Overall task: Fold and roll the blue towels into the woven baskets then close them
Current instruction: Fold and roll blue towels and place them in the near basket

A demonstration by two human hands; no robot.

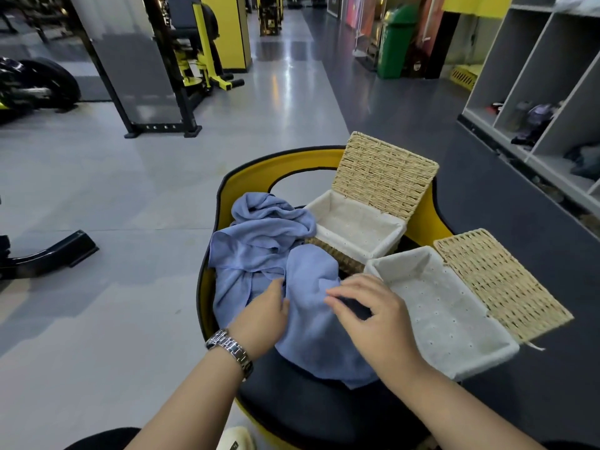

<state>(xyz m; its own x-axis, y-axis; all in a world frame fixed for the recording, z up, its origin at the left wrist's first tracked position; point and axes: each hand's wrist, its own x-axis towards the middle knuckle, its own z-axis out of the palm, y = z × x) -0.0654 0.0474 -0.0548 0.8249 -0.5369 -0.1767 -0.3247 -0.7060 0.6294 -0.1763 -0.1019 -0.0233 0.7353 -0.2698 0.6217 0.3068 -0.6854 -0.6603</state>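
Note:
Two crumpled blue towels lie on a yellow-and-black padded bench (292,407). The near towel (311,326) is bunched under both my hands; the far towel (259,232) is heaped behind it. My left hand (263,316) pinches the near towel's left fold. My right hand (373,313) rests on its right side with fingers curled into the cloth. Two woven baskets with white liners stand open on the right: the near basket (444,316) and the far basket (354,225), each with its lid tipped back. Both hold nothing.
The bench's yellow rim (285,164) curves around the far side. Grey gym floor (113,222) spreads to the left, with black and yellow exercise machines (194,60) beyond. Grey open shelving (535,102) with several items runs along the right. A green bin (394,40) stands far back.

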